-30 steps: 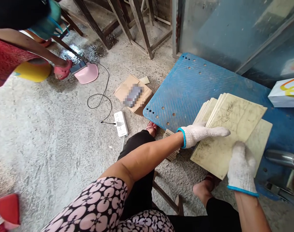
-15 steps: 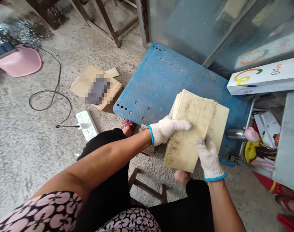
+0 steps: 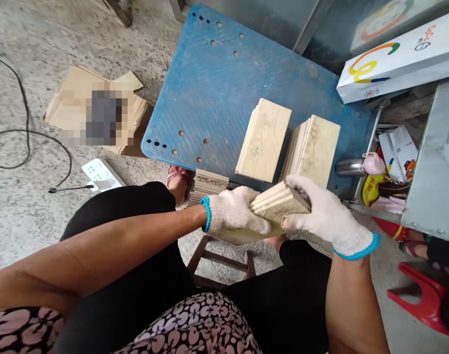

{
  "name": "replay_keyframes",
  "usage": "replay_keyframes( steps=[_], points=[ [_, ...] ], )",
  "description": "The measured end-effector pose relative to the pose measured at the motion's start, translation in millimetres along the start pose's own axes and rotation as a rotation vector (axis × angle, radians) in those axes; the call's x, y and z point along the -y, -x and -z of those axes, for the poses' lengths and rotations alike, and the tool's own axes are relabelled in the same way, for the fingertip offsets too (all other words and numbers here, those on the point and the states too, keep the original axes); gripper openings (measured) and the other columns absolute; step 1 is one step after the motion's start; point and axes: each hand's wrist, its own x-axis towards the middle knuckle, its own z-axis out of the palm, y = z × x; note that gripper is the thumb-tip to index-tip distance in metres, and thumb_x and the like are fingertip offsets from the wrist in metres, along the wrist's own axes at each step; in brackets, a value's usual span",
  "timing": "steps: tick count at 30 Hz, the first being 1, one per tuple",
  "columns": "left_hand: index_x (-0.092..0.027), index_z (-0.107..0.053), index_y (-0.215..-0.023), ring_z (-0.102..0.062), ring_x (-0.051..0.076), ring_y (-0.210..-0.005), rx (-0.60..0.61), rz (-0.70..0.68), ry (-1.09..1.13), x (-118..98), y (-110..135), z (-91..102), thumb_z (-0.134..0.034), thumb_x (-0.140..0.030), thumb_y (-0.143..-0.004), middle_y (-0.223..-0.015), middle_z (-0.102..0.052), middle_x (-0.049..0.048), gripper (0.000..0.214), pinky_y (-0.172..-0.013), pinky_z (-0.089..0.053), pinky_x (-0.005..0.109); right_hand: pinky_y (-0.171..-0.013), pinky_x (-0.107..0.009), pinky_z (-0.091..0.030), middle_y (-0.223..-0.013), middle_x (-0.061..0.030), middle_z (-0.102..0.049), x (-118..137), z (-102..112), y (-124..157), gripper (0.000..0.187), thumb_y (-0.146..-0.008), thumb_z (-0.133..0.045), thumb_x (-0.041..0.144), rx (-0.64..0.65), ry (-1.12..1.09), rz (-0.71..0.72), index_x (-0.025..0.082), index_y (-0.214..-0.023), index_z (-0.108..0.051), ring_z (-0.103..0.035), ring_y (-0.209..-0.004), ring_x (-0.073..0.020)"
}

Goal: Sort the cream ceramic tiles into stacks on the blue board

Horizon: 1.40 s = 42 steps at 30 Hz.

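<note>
Board bundle (image 3: 277, 203) is being tipped from flat, pinched by left hand (image 3: 237, 211) and right hand (image 3: 318, 211) | 11 o'clock stack (image 3: 266, 142), 1 o'clock stack (image 3: 320, 147) on bench (image 3: 205, 98) being uncovered | bundle seemingly being handled separately

Smudged cream boards (image 3: 277, 205), stacked, tilted

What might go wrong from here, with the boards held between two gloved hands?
The held boards are tilted between the left hand and the right hand; if the grip loosens, one might slide out and drop near the bare foot below.

The right-hand stack on the blue platform sits close to the metal flask, so a bump there could knock either one.
</note>
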Motion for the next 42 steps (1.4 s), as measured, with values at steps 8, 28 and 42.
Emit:
replay_keyframes(
  steps=[8,28,42],
  points=[
    [-0.026,-0.074,-0.095,-0.067,0.018,-0.074,0.254,-0.118,-0.289,0.4,5.9,1.2,-0.075,-0.054,-0.068,-0.081,-0.072,-0.0029,0.039,-0.058,-0.043,0.023,-0.074,-0.031,-0.049,-0.101,-0.0005,-0.073,12.0,-20.3,23.7,0.049,-0.071,-0.081,0.045,0.247,0.281,-0.053,0.025,-0.112,-0.064,-0.069,-0.09,-0.0227],
    [-0.011,-0.068,-0.115,-0.068,0.037,-0.082,-0.091,-0.149,-1.04,15.6,2.1,56.3,-0.063,-0.026,-0.08,-0.092,-0.07,0.0187,0.038,-0.069,-0.051,0.045,-0.076,-0.034,-0.046,-0.112,-0.0083,-0.064,-39.3,-110.2,-8.1,0.036,-0.087,-0.067,0.041,0.454,0.96,-0.2,0.022,-0.116,-0.057,-0.067,-0.101,-0.0272],
    [-0.014,-0.072,-0.112,-0.069,0.036,-0.089,-0.148,-0.144,-0.978,21.0,25.1,72.8,-0.068,-0.021,-0.082,-0.099,-0.07,0.0189,0.032,-0.07,-0.051,0.042,-0.079,-0.035,-0.049,-0.117,-0.0098,-0.064,-46.4,-140.9,-51.1,0.035,-0.095,-0.059,0.048,0.388,1.098,-0.18,0.021,-0.115,-0.053,-0.067,-0.102,-0.0273]
  ],
)
